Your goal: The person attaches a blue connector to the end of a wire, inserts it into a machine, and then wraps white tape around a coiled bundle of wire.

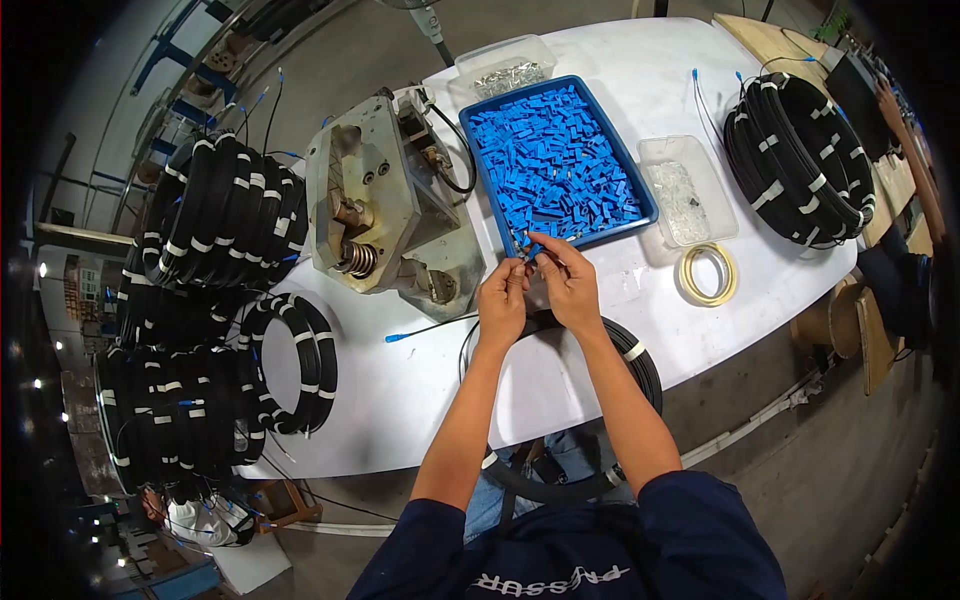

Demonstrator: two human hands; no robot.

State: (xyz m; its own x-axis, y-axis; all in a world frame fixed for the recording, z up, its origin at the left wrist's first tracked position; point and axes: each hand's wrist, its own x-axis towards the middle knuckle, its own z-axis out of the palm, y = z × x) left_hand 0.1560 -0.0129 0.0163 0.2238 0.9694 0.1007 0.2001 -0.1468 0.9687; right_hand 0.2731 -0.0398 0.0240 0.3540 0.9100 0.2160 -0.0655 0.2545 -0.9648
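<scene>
At the near corner of a blue tray (645, 205) full of small blue plastic connector parts (555, 155), my two hands meet fingertip to fingertip. My left hand (503, 305) is closed in a pinch, thumb against fingers. Close beside it, my right hand (570, 290) pinches too, its index finger reaching over the tray's edge. Something small and partly dark sits between the fingertips, too hidden to name. Below the hands, a black cable coil (640, 365) bound with white tape lies across the table's front edge and hangs over my lap. A blue-tipped cable end (400, 338) lies left of my hands.
A metal machine (365, 190) stands left of the tray. Taped cable coils (225, 205) are stacked at the left, with another coil (800, 165) at the right. Clear boxes of small parts (680, 200) and a yellowish tape roll (707, 275) rest nearby. Another person's arm (910, 160) shows far right.
</scene>
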